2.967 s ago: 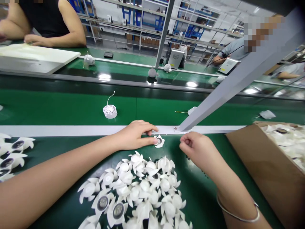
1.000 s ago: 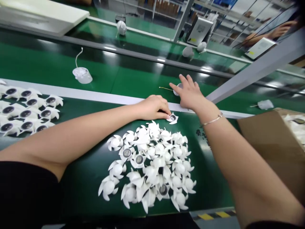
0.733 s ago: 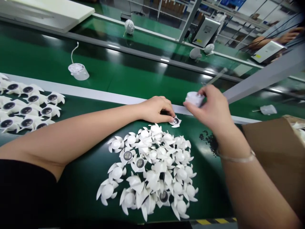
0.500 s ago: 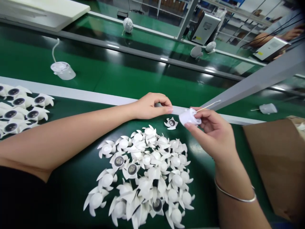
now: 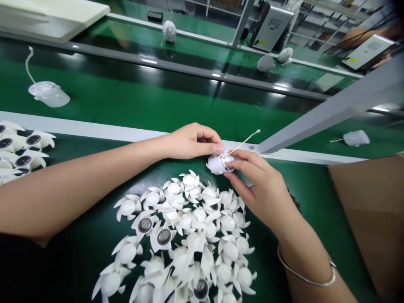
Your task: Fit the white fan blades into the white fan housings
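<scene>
A small white cylindrical motor housing (image 5: pixel 217 164) with a thin pale wire is tilted low over the bench. The fingers and thumb of my right hand (image 5: pixel 263 185) are closed around its right end. My left hand (image 5: pixel 197 142) is pinched shut, its fingertips at the upper edge of the housing; whether they touch it or hold something small is hidden. A white blade tip shows at the housing's left side, with the rest of that part covered. Just below lies a heap of white fan impellers (image 5: pixel 198 216), mostly domed side up, several showing dark round hubs.
More impellers (image 5: pixel 23 161) stand in rows at the left. Beyond the pale rail, a green belt carries one wired housing (image 5: pixel 50 94) at left and another (image 5: pixel 356 138) at right. A grey post (image 5: pixel 331 107) slants up at right, above a cardboard box (image 5: pixel 369 210).
My right hand has brought the housing left and slightly down, over the single impeller and against my left fingertips. The housing on the belt at left has shifted further left.
</scene>
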`<state>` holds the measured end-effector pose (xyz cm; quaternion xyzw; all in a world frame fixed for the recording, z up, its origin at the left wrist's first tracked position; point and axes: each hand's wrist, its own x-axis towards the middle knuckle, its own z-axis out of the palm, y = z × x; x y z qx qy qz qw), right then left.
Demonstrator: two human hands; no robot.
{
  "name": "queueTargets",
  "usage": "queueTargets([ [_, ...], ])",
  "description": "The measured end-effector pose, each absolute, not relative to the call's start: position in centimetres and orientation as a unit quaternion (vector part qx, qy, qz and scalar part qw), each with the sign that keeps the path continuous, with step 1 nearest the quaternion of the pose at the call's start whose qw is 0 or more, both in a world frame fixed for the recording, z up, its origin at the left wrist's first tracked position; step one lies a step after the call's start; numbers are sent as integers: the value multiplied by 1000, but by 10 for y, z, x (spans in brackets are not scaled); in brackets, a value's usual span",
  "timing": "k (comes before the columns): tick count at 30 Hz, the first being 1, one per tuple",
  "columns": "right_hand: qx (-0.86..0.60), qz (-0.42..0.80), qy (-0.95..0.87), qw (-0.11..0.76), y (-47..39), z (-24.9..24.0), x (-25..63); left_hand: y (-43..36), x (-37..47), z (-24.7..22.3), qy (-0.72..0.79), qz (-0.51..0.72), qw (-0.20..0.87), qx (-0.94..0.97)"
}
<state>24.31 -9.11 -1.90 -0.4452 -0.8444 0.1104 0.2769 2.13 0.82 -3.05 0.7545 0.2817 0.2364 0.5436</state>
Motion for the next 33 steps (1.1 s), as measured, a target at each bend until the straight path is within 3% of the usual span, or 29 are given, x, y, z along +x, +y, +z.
queueTargets([
  [8, -475, 178, -792, 341, -90, -17, 248, 9, 17, -30, 255, 246, 511, 784],
  [17, -411, 80, -872, 254, -93, -13, 233, 10, 16, -32, 237, 247, 524, 780],
  [26, -445, 122, -840, 285, -85, -19, 231, 16, 15, -25, 276, 160, 519, 793],
  [29, -424, 157, -841, 297, -81, -19, 236, 14, 12, -20, 336, 164, 464, 803],
  [33, -398, 195, -844, 302, -79, -23, 248, -17, 24, 5, 377, 237, 254, 859],
])
